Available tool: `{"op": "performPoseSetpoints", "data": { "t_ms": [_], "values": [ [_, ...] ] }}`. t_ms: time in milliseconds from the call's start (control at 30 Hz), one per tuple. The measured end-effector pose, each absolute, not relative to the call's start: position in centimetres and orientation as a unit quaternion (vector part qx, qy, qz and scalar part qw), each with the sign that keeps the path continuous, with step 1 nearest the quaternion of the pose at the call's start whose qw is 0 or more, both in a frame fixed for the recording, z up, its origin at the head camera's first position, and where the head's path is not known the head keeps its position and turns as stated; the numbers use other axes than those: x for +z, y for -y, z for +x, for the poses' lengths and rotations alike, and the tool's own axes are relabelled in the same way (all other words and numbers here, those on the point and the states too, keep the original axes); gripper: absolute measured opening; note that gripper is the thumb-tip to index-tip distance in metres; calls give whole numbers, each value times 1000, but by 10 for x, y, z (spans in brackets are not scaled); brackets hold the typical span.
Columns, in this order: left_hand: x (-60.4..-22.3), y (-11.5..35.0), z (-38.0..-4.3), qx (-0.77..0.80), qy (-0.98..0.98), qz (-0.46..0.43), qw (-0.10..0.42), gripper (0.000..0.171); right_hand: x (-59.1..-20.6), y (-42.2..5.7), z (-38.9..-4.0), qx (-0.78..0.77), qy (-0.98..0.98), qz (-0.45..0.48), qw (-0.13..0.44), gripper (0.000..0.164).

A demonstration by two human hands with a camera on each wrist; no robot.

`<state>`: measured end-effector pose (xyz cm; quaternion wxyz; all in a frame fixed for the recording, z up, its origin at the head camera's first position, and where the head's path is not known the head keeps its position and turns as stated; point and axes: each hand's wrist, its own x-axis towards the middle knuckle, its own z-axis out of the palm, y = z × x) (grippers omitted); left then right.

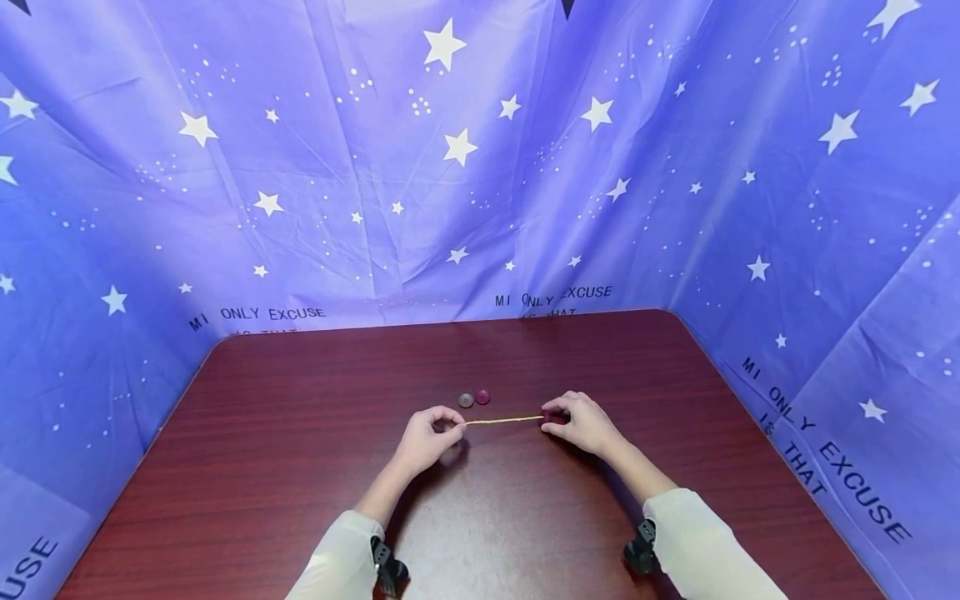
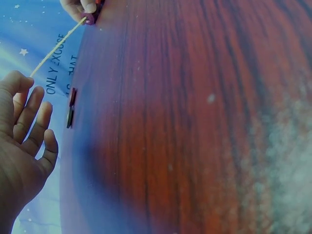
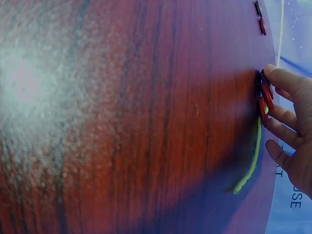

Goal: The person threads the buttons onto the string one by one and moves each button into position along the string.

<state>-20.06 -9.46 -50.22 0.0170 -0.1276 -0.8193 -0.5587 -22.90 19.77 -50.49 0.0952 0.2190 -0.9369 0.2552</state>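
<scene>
A yellow string [image 1: 504, 420] stretches nearly straight between the two hands. At its left end, the left hand [image 1: 429, 437] pinches it between thumb and forefinger, the other fingers loosely bent in the left wrist view. The right hand [image 1: 587, 423] grips several dark red buttons [image 3: 265, 97] threaded on the string, fingertips close over the table. From these buttons a short tail of string [image 3: 257, 148] hangs down in the right wrist view. Beyond the string, a grey-brown button [image 1: 466, 401] and a magenta button [image 1: 483, 397] lie side by side on the table.
The dark red wood-grain table [image 1: 315, 433] has rounded far corners. Purple-blue curtains [image 1: 390, 167] with white stars stand round its back and sides. Black wrist cameras [image 1: 639, 548] sit at the light sleeves [image 1: 708, 533].
</scene>
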Motion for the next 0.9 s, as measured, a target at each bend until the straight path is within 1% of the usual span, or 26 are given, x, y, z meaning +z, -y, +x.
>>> {"op": "performPoseSetpoints", "data": {
  "t_ms": [167,400,633,900],
  "values": [
    [-509,95,-202,-560,817,-133,25,8,-505,-197,-227,254,937,221,93,25],
    [-509,93,-201,-557,820,-131,16,11,-503,-194,-226,245,943,212,78,25],
    [-508,94,-200,-558,818,-136,22,5,-501,-191,-226,244,946,200,68,25],
    [-510,94,-201,-562,816,-133,19,6,-501,-189,-226,242,946,202,68,25]
  ]
}}
